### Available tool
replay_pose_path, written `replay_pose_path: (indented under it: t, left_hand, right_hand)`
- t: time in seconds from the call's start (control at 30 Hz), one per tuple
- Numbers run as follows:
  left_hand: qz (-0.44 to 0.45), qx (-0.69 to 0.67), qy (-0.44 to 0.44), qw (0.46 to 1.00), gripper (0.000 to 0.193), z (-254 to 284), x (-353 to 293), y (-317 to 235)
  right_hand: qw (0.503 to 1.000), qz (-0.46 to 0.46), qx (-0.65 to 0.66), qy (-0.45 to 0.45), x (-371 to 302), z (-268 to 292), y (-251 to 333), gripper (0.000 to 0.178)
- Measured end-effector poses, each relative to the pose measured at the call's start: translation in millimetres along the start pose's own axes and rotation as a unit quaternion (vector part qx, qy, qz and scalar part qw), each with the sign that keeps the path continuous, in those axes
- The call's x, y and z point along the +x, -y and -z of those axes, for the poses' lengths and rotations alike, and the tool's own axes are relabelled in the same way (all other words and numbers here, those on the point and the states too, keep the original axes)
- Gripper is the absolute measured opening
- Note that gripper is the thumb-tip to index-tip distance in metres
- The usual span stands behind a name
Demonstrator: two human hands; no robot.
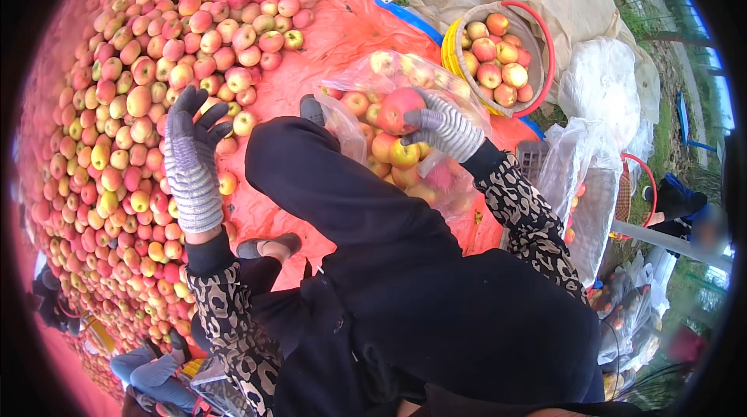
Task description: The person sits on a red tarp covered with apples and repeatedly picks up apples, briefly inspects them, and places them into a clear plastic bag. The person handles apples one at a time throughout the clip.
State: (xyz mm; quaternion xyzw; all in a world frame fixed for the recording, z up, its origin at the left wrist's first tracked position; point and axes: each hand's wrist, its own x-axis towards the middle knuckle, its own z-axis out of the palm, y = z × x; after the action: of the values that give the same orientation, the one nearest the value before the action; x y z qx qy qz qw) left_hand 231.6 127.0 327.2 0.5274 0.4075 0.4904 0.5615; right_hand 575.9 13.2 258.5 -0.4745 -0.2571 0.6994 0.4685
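My right hand point(440, 125), in a striped grey glove, grips a large red apple point(399, 110) above a clear plastic bag point(450, 176). Red and yellow apples point(404, 154) fill much of that bag, which lies on the red sheet beside my knee. To the left, my left hand point(192, 152) is raised over the edge of a big heap of apples point(128, 145). Its gloved fingers are apart, and nothing shows between them.
A yellow basket point(453, 45) with a red handle, holding apples, stands at the far right of the red sheet point(342, 36). Clear plastic point(595, 98) drapes over a crate on the right. Other people sit at the lower left and far right. A metal pole point(669, 242) juts in.
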Motion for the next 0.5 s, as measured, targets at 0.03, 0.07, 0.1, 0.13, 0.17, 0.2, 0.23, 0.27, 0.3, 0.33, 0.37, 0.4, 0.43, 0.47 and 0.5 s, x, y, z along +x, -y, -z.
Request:
replay_pose_path:
  t: [0.03,0.07,0.1,0.13,0.17,0.2,0.23,0.27,0.3,0.33,0.37,0.4,0.43,0.47,0.5]
  left_hand:
    - [0.009,0.002,0.001,1.000,0.052,6.8,1.1,21.3]
    - [0.011,0.033,-0.027,0.999,0.052,20.4,-11.6,15.9]
    - [0.027,0.037,-0.025,0.999,0.051,24.3,-9.6,35.0]
    - [0.042,0.054,-0.039,0.997,0.049,32.2,-15.1,41.3]
    - [0.056,0.060,-0.049,0.995,0.049,34.9,-19.2,45.6]
    - [0.071,0.066,-0.059,0.994,0.049,37.6,-23.4,50.4]
    - [0.087,0.065,-0.071,0.992,0.051,40.5,-28.8,52.0]
    - [0.101,0.061,-0.085,0.989,0.053,44.4,-33.5,55.3]
    - [0.121,0.054,-0.101,0.986,0.053,54.4,-36.2,66.5]
    - [0.140,0.046,-0.118,0.982,0.052,65.7,-40.6,78.3]
    - [0.152,0.062,-0.124,0.979,0.051,75.8,-47.1,86.1]
    - [0.165,0.078,-0.131,0.974,0.050,85.8,-54.0,95.6]
    - [0.185,0.076,-0.149,0.968,0.045,93.8,-59.4,116.4]
    - [0.217,0.079,-0.168,0.958,0.041,105.2,-67.8,124.5]
    - [0.247,0.072,-0.196,0.946,0.041,124.1,-73.7,143.1]
  right_hand:
    - [0.971,0.005,-0.238,-0.012,-17.3,7.3,2.3,0.059]
    - [0.938,0.024,-0.347,0.003,-19.2,16.7,-7.4,0.064]
    - [0.888,0.039,-0.459,-0.022,-25.8,41.8,-31.5,0.068]
    - [0.826,0.052,-0.561,-0.026,-26.6,53.4,-45.3,0.073]
    - [0.790,0.044,-0.611,-0.034,-25.8,56.4,-47.6,0.077]
    - [0.751,0.036,-0.658,-0.043,-23.8,59.0,-48.0,0.081]
    - [0.709,0.031,-0.703,-0.046,-19.2,60.2,-50.1,0.085]
    - [0.646,0.052,-0.760,-0.044,-17.4,58.5,-51.8,0.088]
    - [0.578,0.074,-0.812,-0.042,-15.9,56.1,-54.6,0.090]
    - [0.505,0.097,-0.857,-0.036,-10.3,53.7,-59.5,0.093]
    - [0.502,0.119,-0.855,-0.057,-3.3,60.9,-69.5,0.082]
    - [0.478,0.107,-0.870,-0.064,-1.3,71.1,-75.3,0.077]
    - [0.514,0.063,-0.853,-0.064,-5.7,70.5,-66.0,0.073]
    - [0.556,0.027,-0.829,-0.051,-5.8,65.2,-54.1,0.068]
    - [0.588,0.058,-0.805,-0.051,-3.7,75.4,-50.0,0.063]
